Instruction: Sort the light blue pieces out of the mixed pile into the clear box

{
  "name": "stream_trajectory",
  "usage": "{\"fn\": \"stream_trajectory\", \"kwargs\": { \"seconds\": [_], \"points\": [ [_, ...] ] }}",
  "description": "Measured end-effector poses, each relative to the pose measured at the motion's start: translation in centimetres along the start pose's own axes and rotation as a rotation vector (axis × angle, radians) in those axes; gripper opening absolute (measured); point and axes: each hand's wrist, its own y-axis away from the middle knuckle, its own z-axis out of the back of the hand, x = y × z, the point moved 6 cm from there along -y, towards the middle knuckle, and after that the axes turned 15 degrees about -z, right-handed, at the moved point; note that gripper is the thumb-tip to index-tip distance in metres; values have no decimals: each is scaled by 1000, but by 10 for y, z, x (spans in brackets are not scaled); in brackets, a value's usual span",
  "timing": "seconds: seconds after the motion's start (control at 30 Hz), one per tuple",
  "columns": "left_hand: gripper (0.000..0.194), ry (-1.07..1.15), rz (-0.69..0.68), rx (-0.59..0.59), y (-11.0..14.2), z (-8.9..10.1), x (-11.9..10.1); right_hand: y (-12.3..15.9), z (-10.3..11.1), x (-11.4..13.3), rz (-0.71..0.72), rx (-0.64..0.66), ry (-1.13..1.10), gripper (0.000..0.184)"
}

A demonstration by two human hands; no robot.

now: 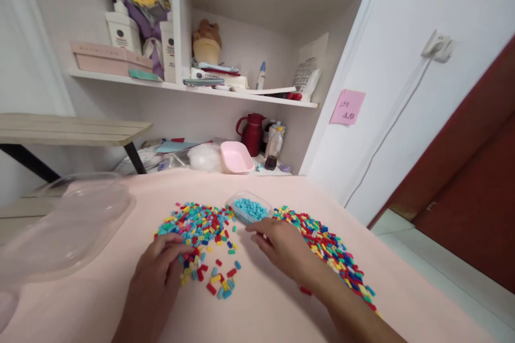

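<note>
My left hand rests at the near edge of the left pile of small coloured plastic bricks. Its fingers are bent and apart, with the tips among the bricks. My right hand hovers just in front of a small clear container that holds many light blue bricks. The fingers there are loosely stretched out and apart, and no brick shows in them. A second pile of mixed bricks spreads to the right, partly behind my right forearm. Several loose bricks lie between the hands.
A large clear plastic tub stands at the left on the pink tabletop. Along the back are a pink basin, a red jug and a bottle of dark liquid. Shelves hang above; a wooden stand is at left.
</note>
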Motion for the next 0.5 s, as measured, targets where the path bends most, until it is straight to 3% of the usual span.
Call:
{"fn": "stream_trajectory", "kwargs": {
  "seconds": [0.1,0.27,0.37,0.5],
  "points": [
    [31,19,21,-4,-1,4,-4,10,-16,5,-9,151,99,35],
    [32,20,64,-34,-3,10,-10,24,-41,18,76,359,46,58],
    [33,10,53,-49,-3,11,-12,26,-50,28,118,334,-43,65],
    [34,-9,74,-81,-2,15,-11,24,-44,37,206,203,-163,55]
  ]
}}
